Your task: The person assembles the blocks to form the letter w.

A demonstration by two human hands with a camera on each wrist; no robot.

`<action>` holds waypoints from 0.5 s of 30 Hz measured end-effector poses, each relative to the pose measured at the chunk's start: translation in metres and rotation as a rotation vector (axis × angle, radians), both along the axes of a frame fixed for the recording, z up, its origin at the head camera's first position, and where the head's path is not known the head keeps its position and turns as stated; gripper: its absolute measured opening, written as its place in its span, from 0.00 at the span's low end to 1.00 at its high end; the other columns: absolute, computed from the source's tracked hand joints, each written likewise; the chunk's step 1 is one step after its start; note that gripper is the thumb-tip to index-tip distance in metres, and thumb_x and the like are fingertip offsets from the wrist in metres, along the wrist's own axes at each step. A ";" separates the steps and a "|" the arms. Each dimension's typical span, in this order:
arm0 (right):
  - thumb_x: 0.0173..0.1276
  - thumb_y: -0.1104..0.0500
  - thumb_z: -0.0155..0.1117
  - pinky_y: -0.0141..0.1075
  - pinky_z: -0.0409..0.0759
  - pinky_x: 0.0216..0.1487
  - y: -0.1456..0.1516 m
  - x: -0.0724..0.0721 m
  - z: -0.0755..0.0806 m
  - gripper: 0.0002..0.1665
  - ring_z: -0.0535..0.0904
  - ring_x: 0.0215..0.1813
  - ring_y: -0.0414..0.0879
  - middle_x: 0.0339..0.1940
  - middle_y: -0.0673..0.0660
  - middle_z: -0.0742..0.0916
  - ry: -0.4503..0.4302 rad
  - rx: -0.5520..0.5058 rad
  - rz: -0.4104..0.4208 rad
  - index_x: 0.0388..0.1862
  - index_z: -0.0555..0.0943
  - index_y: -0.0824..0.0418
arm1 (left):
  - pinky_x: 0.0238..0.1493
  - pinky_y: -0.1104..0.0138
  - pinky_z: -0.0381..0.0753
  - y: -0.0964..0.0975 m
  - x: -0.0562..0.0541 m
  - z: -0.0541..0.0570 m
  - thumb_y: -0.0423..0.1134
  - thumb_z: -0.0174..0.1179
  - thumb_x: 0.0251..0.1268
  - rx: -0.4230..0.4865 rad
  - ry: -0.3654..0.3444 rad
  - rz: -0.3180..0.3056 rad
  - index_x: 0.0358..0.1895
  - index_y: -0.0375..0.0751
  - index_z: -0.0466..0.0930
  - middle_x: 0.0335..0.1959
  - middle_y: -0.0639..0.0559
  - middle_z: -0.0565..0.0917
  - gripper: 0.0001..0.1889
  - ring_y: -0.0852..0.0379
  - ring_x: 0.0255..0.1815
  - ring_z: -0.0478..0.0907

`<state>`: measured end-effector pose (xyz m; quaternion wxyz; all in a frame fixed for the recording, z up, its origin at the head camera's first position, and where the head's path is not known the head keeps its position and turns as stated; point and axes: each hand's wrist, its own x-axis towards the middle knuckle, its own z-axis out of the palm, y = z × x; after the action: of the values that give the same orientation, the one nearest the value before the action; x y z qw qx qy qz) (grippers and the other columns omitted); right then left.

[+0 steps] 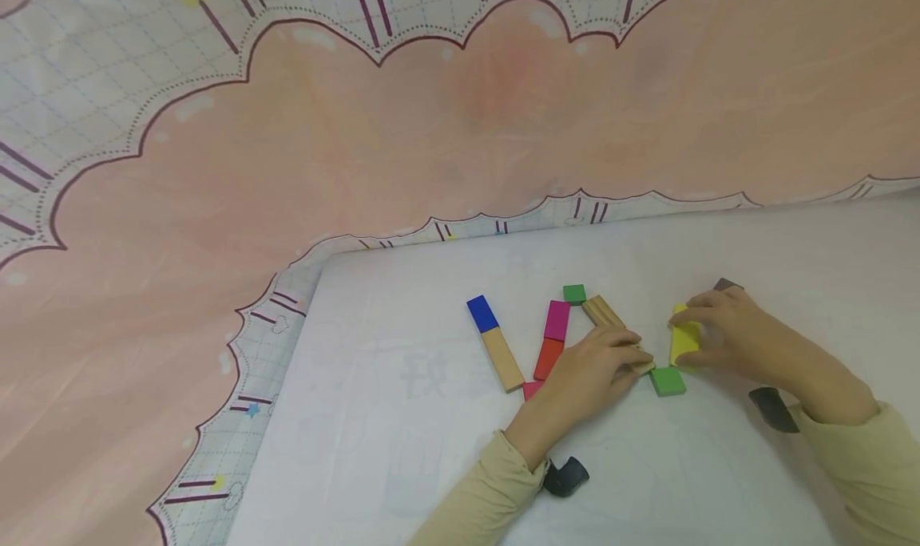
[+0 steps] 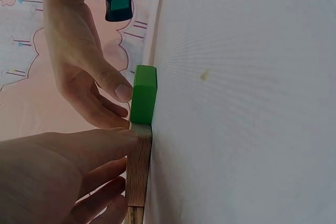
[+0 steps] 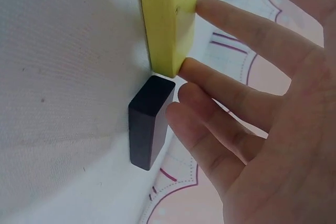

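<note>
My left hand (image 1: 592,370) pinches a plain wooden block (image 1: 642,366), whose grain shows in the left wrist view, with its end meeting a green block (image 1: 668,381). Another, grooved-looking wooden piece (image 1: 602,311) continues the slanted line up to a second green block (image 1: 574,294). On the right, my right hand (image 1: 751,342) holds a yellow block (image 1: 685,338), thumb toward its near end and index finger toward its far end. The lower fingers in the right wrist view sit close to a black block (image 3: 151,124) just past the yellow one's end.
Left of the hands, a blue block (image 1: 482,314) and a long wooden block (image 1: 502,359) form one slanted line. A magenta block (image 1: 557,320) and a red block (image 1: 549,359) form another, with a pink block (image 1: 532,389) below. The white tabletop (image 1: 345,418) meets a cloud-patterned cloth (image 1: 374,147).
</note>
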<state>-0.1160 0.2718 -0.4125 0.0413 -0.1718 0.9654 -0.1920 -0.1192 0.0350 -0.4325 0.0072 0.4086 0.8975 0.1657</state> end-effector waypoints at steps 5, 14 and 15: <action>0.50 0.51 0.81 0.66 0.71 0.56 0.000 0.001 0.001 0.27 0.72 0.56 0.69 0.52 0.68 0.83 0.012 -0.003 0.005 0.48 0.86 0.61 | 0.63 0.79 0.71 0.000 0.000 0.000 0.45 0.61 0.71 0.007 0.011 0.001 0.56 0.57 0.85 0.63 0.59 0.79 0.14 0.64 0.68 0.69; 0.49 0.51 0.81 0.64 0.73 0.54 0.001 0.002 0.000 0.26 0.73 0.54 0.67 0.51 0.67 0.84 0.037 -0.010 0.016 0.46 0.87 0.60 | 0.63 0.79 0.71 0.000 0.001 0.000 0.46 0.61 0.71 0.002 0.017 0.004 0.56 0.58 0.85 0.63 0.60 0.79 0.14 0.64 0.68 0.69; 0.49 0.51 0.81 0.64 0.73 0.54 0.001 0.002 0.000 0.26 0.73 0.54 0.68 0.51 0.67 0.84 0.042 -0.006 0.017 0.46 0.87 0.60 | 0.63 0.79 0.71 0.000 0.001 0.000 0.46 0.61 0.71 0.003 0.017 0.004 0.56 0.58 0.85 0.63 0.60 0.79 0.14 0.64 0.68 0.69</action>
<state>-0.1140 0.2726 -0.4126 0.0222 -0.1841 0.9639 -0.1911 -0.1180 0.0350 -0.4326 -0.0014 0.4082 0.8981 0.1634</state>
